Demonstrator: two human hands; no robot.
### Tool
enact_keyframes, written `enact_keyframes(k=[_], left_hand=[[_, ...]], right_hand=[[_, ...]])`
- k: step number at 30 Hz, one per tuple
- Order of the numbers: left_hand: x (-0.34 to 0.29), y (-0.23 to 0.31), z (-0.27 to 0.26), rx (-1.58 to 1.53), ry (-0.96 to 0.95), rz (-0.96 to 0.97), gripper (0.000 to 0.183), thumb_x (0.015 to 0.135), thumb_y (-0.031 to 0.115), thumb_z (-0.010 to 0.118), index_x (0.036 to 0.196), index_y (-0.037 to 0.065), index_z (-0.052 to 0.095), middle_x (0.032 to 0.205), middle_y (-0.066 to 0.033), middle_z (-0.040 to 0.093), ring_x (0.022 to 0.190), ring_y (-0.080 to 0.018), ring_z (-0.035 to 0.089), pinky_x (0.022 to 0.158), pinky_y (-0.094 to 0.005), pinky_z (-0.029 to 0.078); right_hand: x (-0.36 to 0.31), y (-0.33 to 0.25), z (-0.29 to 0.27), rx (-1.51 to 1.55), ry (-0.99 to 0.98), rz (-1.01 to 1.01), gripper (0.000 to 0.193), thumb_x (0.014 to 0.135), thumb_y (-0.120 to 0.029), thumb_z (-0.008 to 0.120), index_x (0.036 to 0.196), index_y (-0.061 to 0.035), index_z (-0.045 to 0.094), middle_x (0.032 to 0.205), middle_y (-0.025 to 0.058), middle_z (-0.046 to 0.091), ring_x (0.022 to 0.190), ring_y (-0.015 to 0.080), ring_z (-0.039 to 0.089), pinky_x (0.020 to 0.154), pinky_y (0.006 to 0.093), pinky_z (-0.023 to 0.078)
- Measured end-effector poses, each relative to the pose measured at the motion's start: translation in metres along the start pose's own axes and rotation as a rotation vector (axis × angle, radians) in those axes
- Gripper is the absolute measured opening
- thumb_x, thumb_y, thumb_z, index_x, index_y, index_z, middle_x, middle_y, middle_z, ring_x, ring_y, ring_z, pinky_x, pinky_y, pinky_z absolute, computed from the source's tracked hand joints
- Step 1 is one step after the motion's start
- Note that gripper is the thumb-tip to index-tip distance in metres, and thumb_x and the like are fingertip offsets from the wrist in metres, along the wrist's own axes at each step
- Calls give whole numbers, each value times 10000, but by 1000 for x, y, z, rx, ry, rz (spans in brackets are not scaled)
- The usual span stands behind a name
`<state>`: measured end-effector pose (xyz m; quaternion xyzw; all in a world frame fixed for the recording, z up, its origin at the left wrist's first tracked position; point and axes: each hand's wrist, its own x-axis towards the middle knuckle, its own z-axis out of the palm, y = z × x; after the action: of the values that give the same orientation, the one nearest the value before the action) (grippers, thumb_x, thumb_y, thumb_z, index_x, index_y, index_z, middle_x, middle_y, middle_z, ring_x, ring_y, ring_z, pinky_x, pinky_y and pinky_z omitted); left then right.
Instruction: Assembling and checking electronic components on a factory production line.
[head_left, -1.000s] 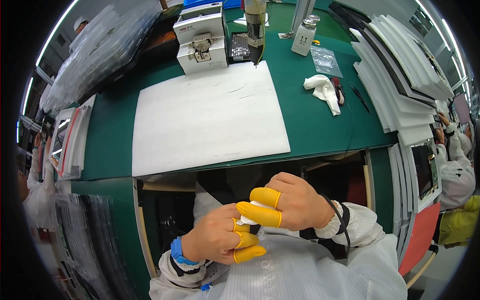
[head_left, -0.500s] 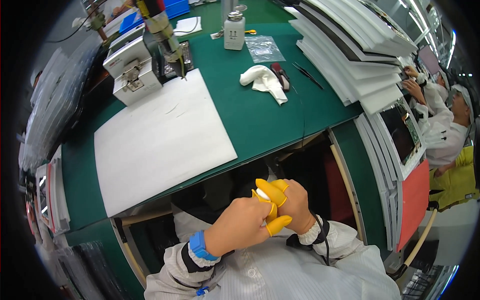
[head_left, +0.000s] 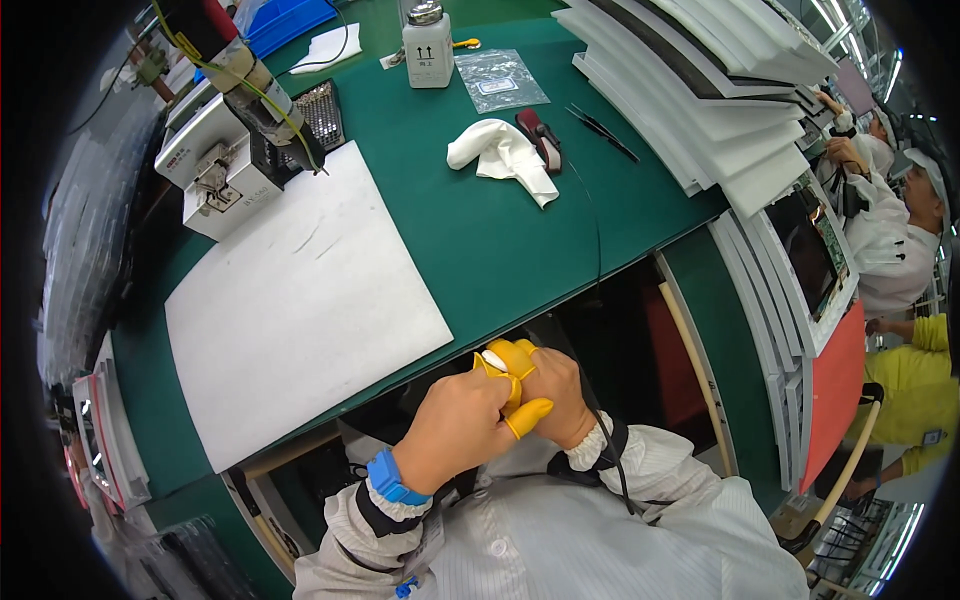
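Note:
Close together in front of my body, just off the table's near edge, my two hands touch. My left hand [head_left: 455, 420], with a blue band [head_left: 390, 478] at the wrist, is closed around a yellow finger cot [head_left: 492, 366] whose loose rim flares out. A small white tip [head_left: 494, 360] shows inside that rim; I cannot tell what it is. My right hand [head_left: 562, 395] has bent fingers, also in yellow cots, pressed against the left. What its fingers hold is hidden. A black cord [head_left: 612, 460] runs from the right wrist.
A white foam sheet [head_left: 300, 310] covers the left of the green table [head_left: 500, 250]. Beyond lie a white cloth [head_left: 505, 155], a dark red strap [head_left: 541, 140], tweezers [head_left: 603, 132], a clear bag [head_left: 500, 82] and a bottle [head_left: 428, 50]. Stacked foam boards [head_left: 690, 100] stand right; a co-worker [head_left: 900, 230] sits beyond.
The view has shifted, so the table things sit a little lower left or higher. My hands stay joined at the finger cots, with only slight movement of the fingers.

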<state>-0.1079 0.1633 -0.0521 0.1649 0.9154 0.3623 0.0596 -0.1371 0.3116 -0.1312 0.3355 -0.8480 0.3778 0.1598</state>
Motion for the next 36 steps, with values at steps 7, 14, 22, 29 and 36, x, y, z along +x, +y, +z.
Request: enact_keyframes(k=[7,14,22,29,36], left_hand=[[3,-3,-5,27,-19,-21,364,775,313,731,624,10,596,567,-131,569,502,-276,554,500,-326,453],[2,-6,-4,-4,16,7,367,770,312,739,624,7,596,566,-133,568,497,-273,552,498,-325,454],[2,-13,-7,-55,25,18,401,801,351,701,607,19,585,527,-113,551,475,-264,539,487,-339,446],[2,-16,-5,-79,38,17,406,802,354,701,599,22,583,514,-108,540,486,-255,539,485,-333,439],[2,-14,1,-60,49,73,397,796,363,704,613,29,591,539,-100,556,492,-246,553,486,-330,452]], right_hand=[[3,-3,4,-6,-23,35,218,674,-198,676,637,-51,519,617,110,490,550,279,543,473,378,421],[5,-9,1,-31,-19,55,193,685,-187,661,678,-40,536,628,114,501,551,285,549,482,379,431],[12,-24,-7,-96,-95,126,185,704,-202,648,692,-54,538,643,96,516,574,264,558,501,370,427],[11,-22,-8,-171,-138,97,187,694,-212,648,688,-64,533,662,88,510,591,254,546,535,370,422],[7,-14,-10,-131,-103,66,192,691,-214,656,676,-71,529,663,88,497,578,259,519,525,373,403]])
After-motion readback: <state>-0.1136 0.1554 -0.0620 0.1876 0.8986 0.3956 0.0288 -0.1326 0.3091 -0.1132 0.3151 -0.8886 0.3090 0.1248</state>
